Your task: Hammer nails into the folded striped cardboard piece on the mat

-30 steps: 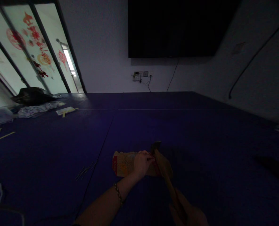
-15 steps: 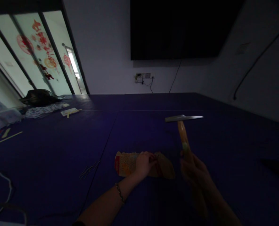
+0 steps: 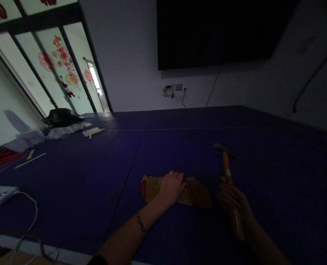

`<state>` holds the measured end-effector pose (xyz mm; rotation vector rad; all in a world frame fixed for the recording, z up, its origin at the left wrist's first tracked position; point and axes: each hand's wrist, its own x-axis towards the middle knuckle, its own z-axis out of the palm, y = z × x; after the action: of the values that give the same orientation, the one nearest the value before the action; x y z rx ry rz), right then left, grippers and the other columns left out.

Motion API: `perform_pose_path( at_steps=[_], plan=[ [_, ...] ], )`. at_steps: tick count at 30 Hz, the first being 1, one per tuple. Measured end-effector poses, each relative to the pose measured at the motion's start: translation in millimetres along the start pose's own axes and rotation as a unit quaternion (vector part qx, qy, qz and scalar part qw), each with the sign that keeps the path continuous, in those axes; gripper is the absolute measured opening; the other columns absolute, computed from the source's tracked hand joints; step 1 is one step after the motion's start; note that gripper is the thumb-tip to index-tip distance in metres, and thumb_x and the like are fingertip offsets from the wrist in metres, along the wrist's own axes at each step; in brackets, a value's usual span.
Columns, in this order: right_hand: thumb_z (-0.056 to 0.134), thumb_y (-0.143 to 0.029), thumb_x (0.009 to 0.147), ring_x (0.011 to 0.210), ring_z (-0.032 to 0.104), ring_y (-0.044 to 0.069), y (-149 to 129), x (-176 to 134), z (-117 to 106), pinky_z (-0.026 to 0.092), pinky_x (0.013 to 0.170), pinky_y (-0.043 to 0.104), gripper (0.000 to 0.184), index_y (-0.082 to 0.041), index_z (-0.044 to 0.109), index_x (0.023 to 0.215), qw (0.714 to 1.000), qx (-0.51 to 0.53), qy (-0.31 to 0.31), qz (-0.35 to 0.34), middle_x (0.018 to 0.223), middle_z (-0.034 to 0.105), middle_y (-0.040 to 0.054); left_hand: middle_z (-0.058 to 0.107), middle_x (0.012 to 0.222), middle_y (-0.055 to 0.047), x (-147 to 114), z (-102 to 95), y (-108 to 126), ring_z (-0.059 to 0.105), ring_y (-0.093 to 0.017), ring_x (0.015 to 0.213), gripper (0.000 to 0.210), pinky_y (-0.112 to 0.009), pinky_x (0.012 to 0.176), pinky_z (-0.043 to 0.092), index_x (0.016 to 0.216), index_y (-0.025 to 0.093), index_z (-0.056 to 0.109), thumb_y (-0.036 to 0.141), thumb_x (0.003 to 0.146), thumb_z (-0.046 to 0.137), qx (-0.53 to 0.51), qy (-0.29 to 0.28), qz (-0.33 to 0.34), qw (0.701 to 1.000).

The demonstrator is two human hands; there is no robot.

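My right hand (image 3: 234,198) is closed around the wooden handle of a hammer (image 3: 226,165). The hammer is raised beside the cardboard, its metal head up and away from me. My left hand (image 3: 172,187) lies on a flat tan piece of cardboard (image 3: 199,193) with red bands and a printed patch. Its fingers are curled down near the far edge, and the fingertips are too dark and covered to show what they grip. Several thin metal rods, perhaps nails (image 3: 114,194), lie on the purple surface left of the cardboard.
The purple tabletop (image 3: 97,165) reaches to the wall. At left are a white device (image 3: 2,195) with a cable, yellow strips (image 3: 31,161), red and blue items (image 3: 6,160), and a black bag (image 3: 61,117). A large dark screen (image 3: 215,33) hangs on the wall.
The hammer has turned and tilted, its head now angled differently and slightly lower. My left hand has changed from a visible pinch to lying flatter over the cardboard. The view has shifted left.
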<state>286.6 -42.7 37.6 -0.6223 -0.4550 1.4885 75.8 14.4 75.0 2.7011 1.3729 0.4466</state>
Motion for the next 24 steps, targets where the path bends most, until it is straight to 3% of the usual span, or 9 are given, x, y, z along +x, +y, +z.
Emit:
perform_pose_path(
  at_steps=[4, 7, 10, 14, 24],
  plan=[
    [0.064, -0.02, 0.066, 0.023, 0.02, 0.001, 4.6, -3.2, 5.4, 0.02, 0.025, 0.011, 0.015, -0.022, 0.051, 0.074, 1.0, 0.0, 0.014, 0.022, 0.033, 0.027, -0.0133, 0.061, 0.09, -0.006, -10.1, -45.7, -43.3, 0.055, -0.017, 0.087, 0.018, -0.028, 0.075, 0.042, 0.09, 0.018, 0.058, 0.024, 0.081, 0.043, 0.08, -0.019, -0.091, 0.992],
    [0.064, -0.021, 0.065, 0.022, 0.021, 0.001, 8.7, -4.0, 6.9, 0.019, 0.025, 0.011, 0.016, -0.022, 0.051, 0.073, 0.998, -0.009, 0.025, 0.058, 0.031, 0.025, -0.0133, 0.062, 0.087, -0.009, -36.5, -64.4, -83.3, 0.057, -0.019, 0.086, 0.02, -0.027, 0.072, 0.043, 0.085, 0.016, 0.06, 0.018, 0.079, 0.042, 0.138, -0.059, -0.193, 0.97],
    [0.065, -0.02, 0.064, 0.021, 0.018, 0.0, 11.7, 1.0, -0.3, 0.018, 0.024, 0.011, 0.019, -0.023, 0.052, 0.078, 0.997, -0.02, 0.006, 0.072, 0.032, 0.028, -0.0137, 0.063, 0.087, -0.011, -67.7, -63.6, -113.1, 0.059, -0.02, 0.085, 0.024, -0.027, 0.071, 0.043, 0.085, 0.016, 0.062, 0.014, 0.078, 0.039, 0.159, -0.103, -0.261, 0.946],
    [0.064, -0.022, 0.064, 0.02, 0.016, 0.0, 14.9, 9.0, -11.9, 0.019, 0.023, 0.011, 0.02, -0.025, 0.052, 0.08, 0.993, -0.039, -0.058, 0.099, 0.034, 0.029, -0.0138, 0.062, 0.089, -0.012, -92.5, -50.2, -129.7, 0.059, -0.019, 0.086, 0.027, -0.027, 0.072, 0.043, 0.086, 0.014, 0.061, 0.012, 0.079, 0.036, 0.165, -0.133, -0.288, 0.934],
    [0.062, -0.023, 0.068, 0.021, 0.023, 0.001, 16.2, -2.5, 6.7, 0.024, 0.024, 0.011, 0.023, -0.024, 0.05, 0.087, 0.992, -0.103, 0.009, 0.071, 0.035, 0.03, -0.013, 0.06, 0.092, -0.014, -89.1, -40.7, -132.7, 0.059, -0.02, 0.086, 0.032, -0.027, 0.07, 0.043, 0.095, 0.01, 0.054, 0.005, 0.078, 0.028, 0.163, -0.127, -0.304, 0.93]
  ],
)
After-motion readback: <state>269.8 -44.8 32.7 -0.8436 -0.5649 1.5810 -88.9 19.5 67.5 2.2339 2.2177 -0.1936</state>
